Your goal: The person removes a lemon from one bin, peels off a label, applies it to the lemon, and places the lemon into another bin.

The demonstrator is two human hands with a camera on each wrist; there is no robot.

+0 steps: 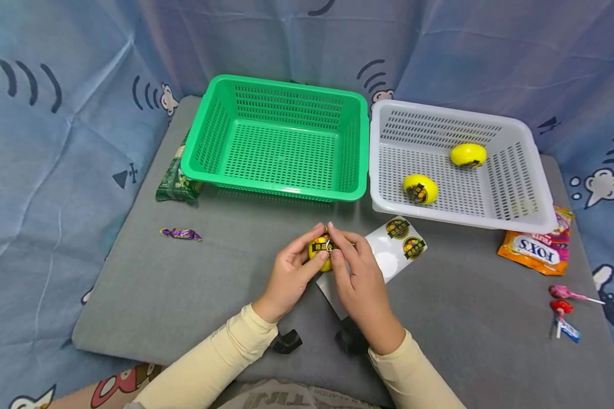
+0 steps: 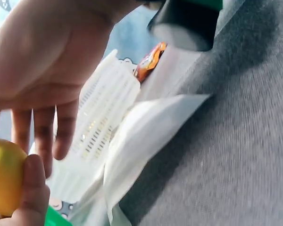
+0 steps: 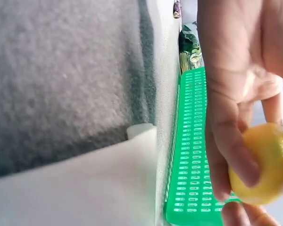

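Note:
In the head view a yellow lemon (image 1: 319, 266) with a round black-and-gold sticker (image 1: 321, 245) sits between both hands over the table. My left hand (image 1: 290, 271) grips it from the left, thumb across its front. My right hand (image 1: 359, 278) holds its right side, thumb and forefinger pressing at the sticker. In the left wrist view the right hand's other fingers (image 2: 62, 127) extend straight beside the lemon (image 2: 7, 176). The right wrist view shows the lemon (image 3: 264, 165) between fingertips of both hands. A white sticker sheet (image 1: 389, 258) lies partly beneath the right hand, bearing two similar stickers.
A green basket (image 1: 273, 190) and a white basket (image 1: 460, 216) stand side by side behind; two stickered lemons (image 1: 468, 154) lie in the white one. A green packet (image 1: 176, 180) and purple wrapped candy (image 1: 181, 234) are left; an orange packet (image 1: 537, 250) and lollipops (image 1: 561, 307) right.

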